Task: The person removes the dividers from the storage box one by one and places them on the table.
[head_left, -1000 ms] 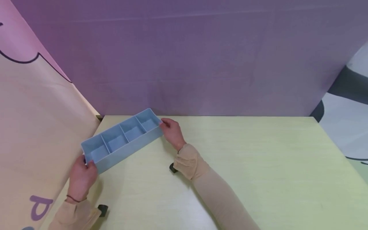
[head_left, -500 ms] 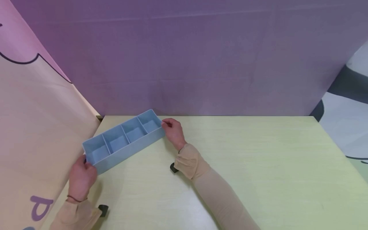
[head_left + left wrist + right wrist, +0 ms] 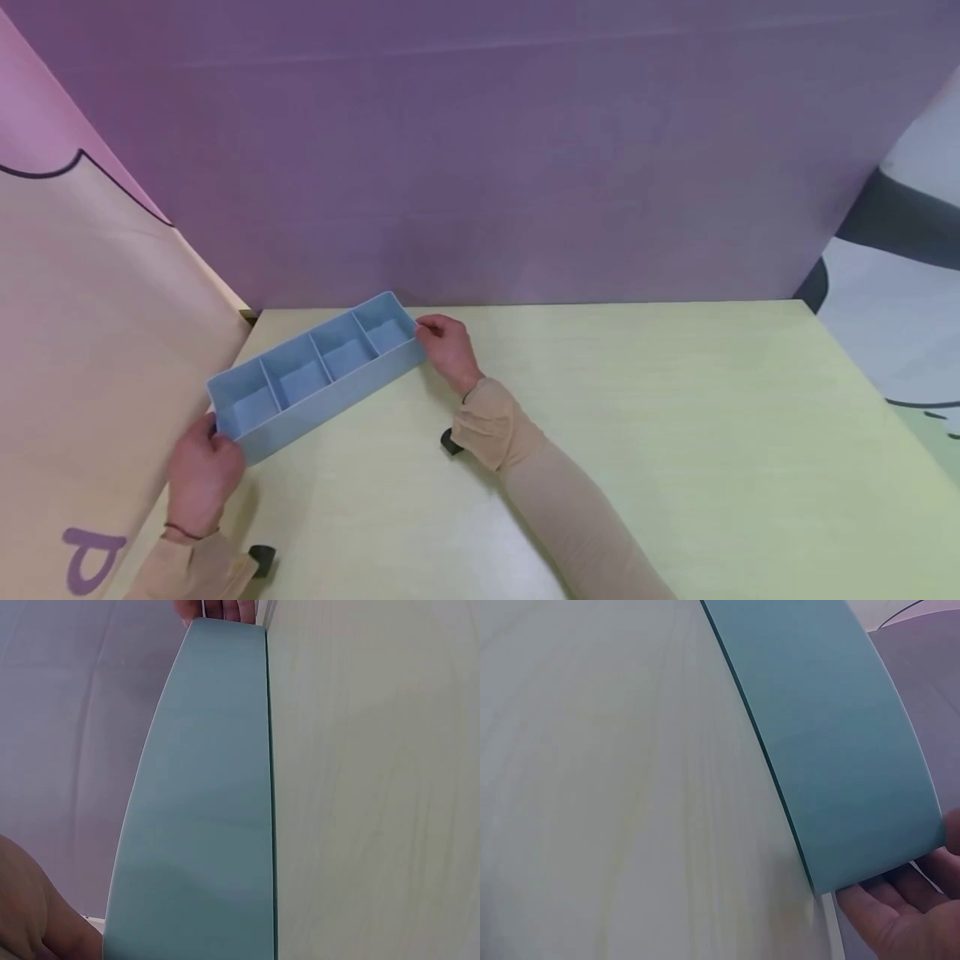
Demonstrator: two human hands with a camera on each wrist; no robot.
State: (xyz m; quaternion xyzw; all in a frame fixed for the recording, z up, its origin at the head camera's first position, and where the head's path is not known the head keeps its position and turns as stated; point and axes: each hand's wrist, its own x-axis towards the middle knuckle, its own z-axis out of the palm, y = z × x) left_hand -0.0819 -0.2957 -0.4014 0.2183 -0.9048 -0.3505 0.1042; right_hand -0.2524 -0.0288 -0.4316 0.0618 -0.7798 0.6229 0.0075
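Note:
A light blue organizer box (image 3: 336, 403) with several open compartments in a row sits at a slant on the far left of the table. No contents show in its compartments. My left hand (image 3: 204, 477) grips the near left end, thumb at the rim. At the far right end my right hand (image 3: 452, 352) pinches the corner, with the other fingers under or behind the end wall in the right wrist view. The long front wall (image 3: 202, 795) fills the left wrist view; its lower edge runs close along the tabletop, and I cannot tell whether it fully touches.
The pale wooden table (image 3: 637, 433) extends to the right of the box. A purple backdrop (image 3: 525, 167) rises behind the table's back edge, and a beige printed panel (image 3: 97, 333) stands along the left side. Dark wrist devices (image 3: 262, 560) stick out from the sleeves.
The box has shifted very slightly to the right and lower, both hands keeping their hold. The head view has turned a little, so the whole scene sits slightly further left.

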